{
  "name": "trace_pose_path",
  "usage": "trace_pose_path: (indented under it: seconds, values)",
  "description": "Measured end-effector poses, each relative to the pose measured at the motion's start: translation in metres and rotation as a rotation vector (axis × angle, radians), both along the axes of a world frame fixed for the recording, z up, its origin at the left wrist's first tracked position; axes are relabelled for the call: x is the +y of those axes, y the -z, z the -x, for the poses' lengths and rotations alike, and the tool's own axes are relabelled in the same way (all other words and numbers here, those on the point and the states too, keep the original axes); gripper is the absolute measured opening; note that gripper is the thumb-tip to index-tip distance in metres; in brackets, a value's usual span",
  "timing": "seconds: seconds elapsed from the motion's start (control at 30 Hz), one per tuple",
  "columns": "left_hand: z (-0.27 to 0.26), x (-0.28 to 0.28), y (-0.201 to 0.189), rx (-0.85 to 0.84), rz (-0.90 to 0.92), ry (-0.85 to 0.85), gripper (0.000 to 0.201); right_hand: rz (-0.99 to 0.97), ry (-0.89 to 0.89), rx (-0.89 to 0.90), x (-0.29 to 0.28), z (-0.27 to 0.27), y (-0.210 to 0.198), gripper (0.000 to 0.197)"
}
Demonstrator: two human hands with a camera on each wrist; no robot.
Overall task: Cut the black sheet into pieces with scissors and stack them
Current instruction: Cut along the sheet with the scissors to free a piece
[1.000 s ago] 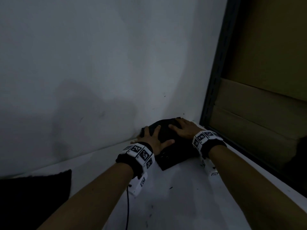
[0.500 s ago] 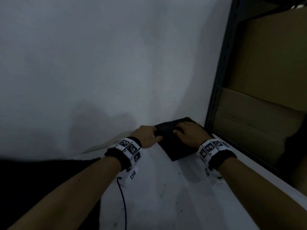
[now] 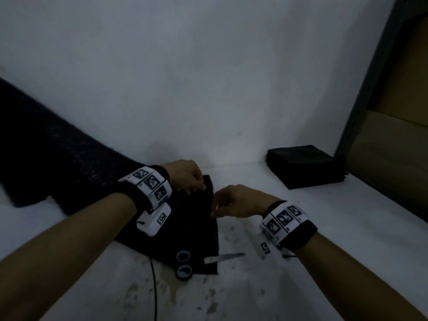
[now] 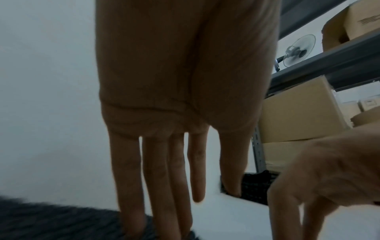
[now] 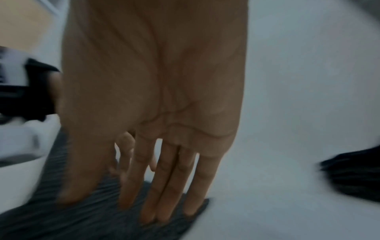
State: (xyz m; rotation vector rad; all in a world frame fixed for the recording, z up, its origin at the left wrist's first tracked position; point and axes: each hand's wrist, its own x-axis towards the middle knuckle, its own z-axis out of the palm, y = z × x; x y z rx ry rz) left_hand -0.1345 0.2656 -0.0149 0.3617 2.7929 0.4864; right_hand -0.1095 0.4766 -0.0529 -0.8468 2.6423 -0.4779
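The long black sheet (image 3: 192, 228) runs from the far left to the middle of the white table (image 3: 312, 274). My left hand (image 3: 193, 188) rests its fingers on the sheet's far corner; in the left wrist view the fingers (image 4: 131, 203) hang straight onto the sheet (image 4: 51, 222). My right hand (image 3: 215, 210) touches the sheet's right edge, and the right wrist view shows straight fingers (image 5: 164, 203) on the sheet (image 5: 92, 219). Scissors (image 3: 220, 257) with blue-ringed handles lie on the sheet's near end, held by neither hand. A stack of black pieces (image 3: 303, 165) sits at the back right.
A white wall (image 3: 208, 77) closes the back of the table. A grey shelf post (image 3: 361, 100) and cardboard boxes (image 3: 393, 140) stand at the right, just past the stack. A thin black cable (image 3: 154, 286) hangs near the front edge.
Both hands have left the stack in the back right corner and moved left to the long sheet. The head view swung left and down, bringing the scissors into view.
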Motion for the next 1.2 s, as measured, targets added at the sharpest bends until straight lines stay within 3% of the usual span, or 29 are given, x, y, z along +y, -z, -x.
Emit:
trace_pose_path:
  seconds: [0.13, 0.23, 0.43, 0.53, 0.7, 0.97, 1.07, 1.17, 1.2]
  values:
    - [-0.038, -0.042, 0.011, -0.084, 0.198, 0.063, 0.035, -0.087, -0.133, -0.047, -0.047, -0.035, 0.009, 0.053]
    - [-0.057, -0.062, 0.022, -0.130, 0.322, 0.109, 0.034, -0.206, -0.134, -0.056, -0.065, -0.046, 0.019, 0.069]
    - [-0.066, -0.069, 0.052, 0.065, 0.240, 0.124, 0.043, -0.363, -0.045, -0.007, -0.055, -0.045, 0.035, 0.096]
    - [-0.062, -0.063, 0.067, 0.068, 0.262, 0.105, 0.055, -0.378, 0.000, 0.001, -0.039, -0.042, 0.040, 0.104]
    - [-0.058, -0.041, 0.076, -0.048, 0.299, 0.104, 0.080, -0.340, 0.068, -0.023, -0.013, -0.034, 0.037, 0.111]
    - [-0.043, -0.019, 0.077, -0.228, 0.164, 0.089, 0.100, -0.399, 0.115, -0.090, 0.019, -0.020, 0.017, 0.106]
    - [-0.035, -0.009, 0.075, -0.265, 0.231, 0.093, 0.102, -0.446, 0.133, -0.104, 0.025, -0.018, 0.016, 0.105]
    - [-0.027, 0.001, 0.069, -0.287, 0.357, 0.101, 0.104, -0.326, 0.112, -0.048, 0.020, -0.020, 0.023, 0.114]
    - [-0.025, 0.004, 0.066, -0.292, 0.392, 0.103, 0.106, -0.274, 0.098, -0.007, 0.018, -0.020, 0.026, 0.109]
